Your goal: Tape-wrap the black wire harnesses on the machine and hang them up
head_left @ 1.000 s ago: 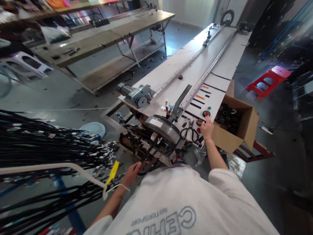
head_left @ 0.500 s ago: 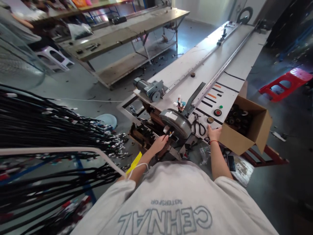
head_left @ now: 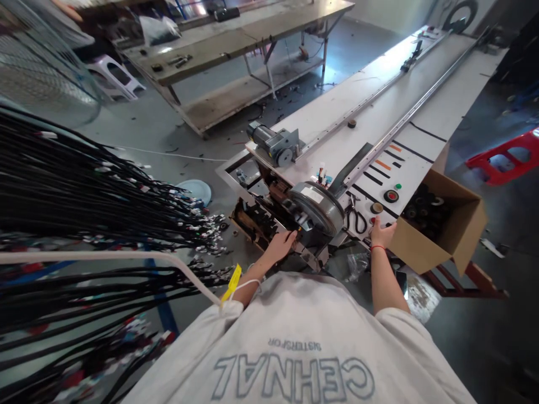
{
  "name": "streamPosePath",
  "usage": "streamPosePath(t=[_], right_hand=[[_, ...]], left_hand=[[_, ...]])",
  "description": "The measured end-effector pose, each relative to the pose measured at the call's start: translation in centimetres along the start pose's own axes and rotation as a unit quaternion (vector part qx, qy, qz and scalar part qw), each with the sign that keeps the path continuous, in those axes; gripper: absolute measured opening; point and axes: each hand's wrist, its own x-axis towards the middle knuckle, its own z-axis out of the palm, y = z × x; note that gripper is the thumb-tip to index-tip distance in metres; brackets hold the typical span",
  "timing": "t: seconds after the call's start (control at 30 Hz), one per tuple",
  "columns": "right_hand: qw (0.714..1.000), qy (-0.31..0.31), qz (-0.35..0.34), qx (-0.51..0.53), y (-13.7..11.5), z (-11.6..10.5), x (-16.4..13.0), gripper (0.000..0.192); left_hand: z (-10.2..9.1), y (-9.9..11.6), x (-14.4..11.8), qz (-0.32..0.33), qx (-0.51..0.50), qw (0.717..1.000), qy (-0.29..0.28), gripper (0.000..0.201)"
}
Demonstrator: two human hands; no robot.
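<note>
My left hand is closed in a pinch beside the hub of a grey wheel-shaped machine head. What its fingers hold is too small and dark to make out. At the near table edge, my right hand rests with its fingers apart, one pointing up towards a small red spot. Just beyond that hand lies a brown tape roll. Black-handled scissors are to its left. Small connectors with coloured wires stand behind the wheel.
A motor sits on the long white table. An open cardboard box of dark rolls adjoins its right edge. Black cable bundles hang at left. A red stool stands right, another workbench behind.
The camera view has turned, so the table appears farther right. My left hand sits slightly farther from the wheel's hub. The right hand stays at the table edge, and a red spot now shows by its finger.
</note>
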Motion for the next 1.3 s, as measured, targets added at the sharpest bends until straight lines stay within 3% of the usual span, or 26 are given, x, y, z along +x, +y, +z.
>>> streamPosePath(t=[0.1,0.27,0.37,0.57,0.8,0.9,1.07,1.17,1.3], right_hand=[[1.000,0.016,0.002,0.021,0.2,0.2,0.2,0.093],[0.999,0.022,-0.019,0.039,1.0,0.8,0.9,0.097],[0.998,0.031,-0.033,0.039,1.4,1.1,1.3,0.094],[0.998,0.037,-0.041,0.042,1.7,1.5,1.6,0.091],[0.998,0.037,-0.041,0.028,1.5,1.4,1.4,0.091],[0.998,0.031,-0.035,0.031,1.1,1.0,1.0,0.092],[0.999,0.020,-0.028,0.038,0.7,0.5,0.7,0.090],[0.999,0.016,-0.037,0.036,0.8,0.5,0.9,0.091],[0.998,0.020,-0.041,0.039,0.9,0.8,1.1,0.090]], left_hand=[[0.2,-0.9,0.0,0.009,-0.012,1.000,0.010,0.048],[-0.2,-4.2,-1.6,0.001,-0.116,0.991,-0.072,0.051],[-0.3,-5.6,-2.7,-0.007,-0.118,0.991,-0.070,0.052],[0.2,-4.3,-2.3,-0.019,-0.097,0.995,-0.003,0.051],[0.6,-2.5,-0.7,-0.027,-0.090,0.995,0.021,0.052],[1.2,-3.1,-0.5,-0.048,-0.147,0.988,-0.002,0.056],[0.6,-6.2,-1.5,-0.049,-0.264,0.955,-0.124,0.067],[-0.4,-7.1,-2.8,-0.031,-0.262,0.956,-0.125,0.066],[-0.6,-6.2,-3.6,-0.048,-0.242,0.963,-0.110,0.064]])
